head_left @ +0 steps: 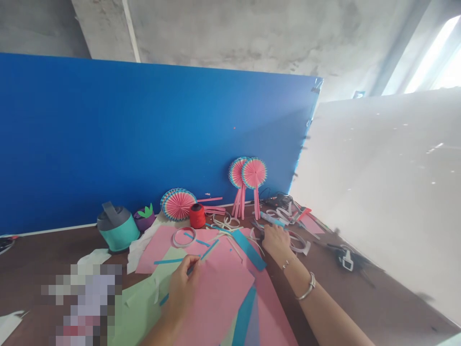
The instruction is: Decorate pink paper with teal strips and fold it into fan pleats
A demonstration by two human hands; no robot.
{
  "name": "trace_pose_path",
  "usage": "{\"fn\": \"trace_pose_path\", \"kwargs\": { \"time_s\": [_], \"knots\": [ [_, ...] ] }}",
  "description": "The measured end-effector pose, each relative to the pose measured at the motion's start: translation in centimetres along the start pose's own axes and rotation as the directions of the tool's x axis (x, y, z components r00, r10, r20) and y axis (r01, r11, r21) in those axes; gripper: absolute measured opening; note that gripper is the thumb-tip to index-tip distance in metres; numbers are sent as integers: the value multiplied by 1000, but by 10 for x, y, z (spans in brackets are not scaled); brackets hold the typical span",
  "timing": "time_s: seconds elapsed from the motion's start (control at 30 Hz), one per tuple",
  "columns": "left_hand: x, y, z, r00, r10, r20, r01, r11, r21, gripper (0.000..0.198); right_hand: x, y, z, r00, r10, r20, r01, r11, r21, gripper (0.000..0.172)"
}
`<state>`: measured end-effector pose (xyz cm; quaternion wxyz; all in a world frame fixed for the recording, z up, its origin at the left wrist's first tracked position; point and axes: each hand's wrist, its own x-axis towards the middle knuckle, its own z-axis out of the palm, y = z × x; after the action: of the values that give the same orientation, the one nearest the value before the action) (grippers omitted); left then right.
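My left hand (pixel 184 283) is closed in a pinch over the pink paper (pixel 223 288), with a narrow blue paper strip (pixel 210 250) running into its fingertips. Another blue strip (pixel 167 262) lies beside it, partly behind the fingers. Farther off on the right, my right hand (pixel 276 240) reaches down with its fingers curled around the dark handles of a pair of scissors (pixel 257 225); the fingers cover most of the handles. A wide blue paper strip (pixel 250 250) lies just left of that hand. Green paper (pixel 140 307) sits under my left forearm.
Pleated pink paper rosettes (pixel 254 173) lean on the blue partition (pixel 144 134), and another rosette (pixel 179 204) stands left of them. A red thread spool (pixel 197 216), a tape roll (pixel 184 237) and a teal container (pixel 118 230) line the back. Cables and a buckle (pixel 346 259) lie right.
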<state>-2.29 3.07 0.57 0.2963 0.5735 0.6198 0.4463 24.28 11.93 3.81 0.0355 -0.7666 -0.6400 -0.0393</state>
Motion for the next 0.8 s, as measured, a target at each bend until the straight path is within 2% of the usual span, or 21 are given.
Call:
{"fn": "trace_pose_path", "kwargs": {
  "time_s": [0.13, 0.27, 0.43, 0.53, 0.6, 0.67, 0.7, 0.73, 0.8],
  "knots": [
    [1, 0, 0, 997, -77, 17, 78, 996, -52, 26, 2, 5, -1, 999, 24, 21, -24, 1000, -4, 28],
    [3, 0, -1, 987, -147, 67, 156, 972, -174, 31, 0, 17, -4, 999, 28, 27, -29, 999, 33, 28],
    [3, 7, -3, 969, -229, 91, 245, 934, -261, 34, 2, 36, -13, 999, -10, 41, 2, 982, 187, 37],
    [2, 12, -4, 961, -241, 133, 273, 901, -338, 35, 4, 38, -18, 1000, 3, 17, -8, 945, 326, 36],
    [1, 14, -4, 953, -232, 194, 292, 868, -400, 35, 3, 31, -18, 997, -80, -13, 73, 818, 570, 35],
    [0, 15, -4, 934, -223, 278, 332, 829, -451, 36, -1, 18, -16, 969, -245, 1, 136, 540, 830, 39],
    [0, 15, -3, 919, -224, 324, 361, 808, -466, 36, -4, 11, -13, 942, -336, 27, 112, 390, 914, 43],
    [0, 14, -3, 904, -227, 363, 389, 790, -473, 37, -7, 3, -11, 904, -418, 86, 48, 299, 953, 46],
    [-1, 12, -2, 889, -234, 393, 413, 781, -469, 37, -14, -11, -5, 847, -525, 83, -16, 131, 991, 49]
  ]
}}
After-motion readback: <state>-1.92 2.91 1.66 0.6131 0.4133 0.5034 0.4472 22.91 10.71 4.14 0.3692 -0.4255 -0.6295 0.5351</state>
